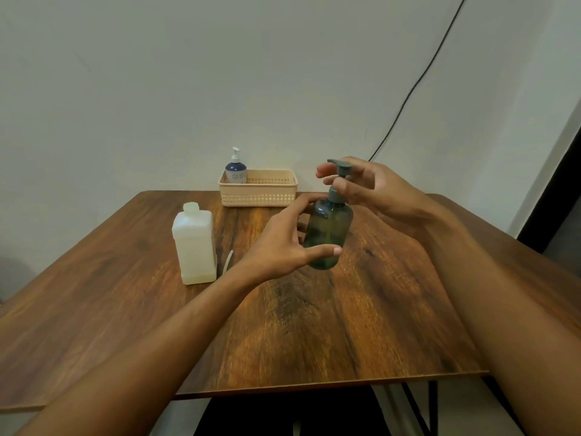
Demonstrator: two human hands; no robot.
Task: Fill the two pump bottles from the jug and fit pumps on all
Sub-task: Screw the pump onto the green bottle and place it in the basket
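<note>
Green bottle gripped by left hand; right hand pinches pump.

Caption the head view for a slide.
Left hand holds the green bottle; right hand pinches its pump, white jug alongside.

On your surface, the jug stands left of the pump bottle at the middle. Behind both, at the far edge, sits the basket, with a second pump bottle in its left end.
</note>
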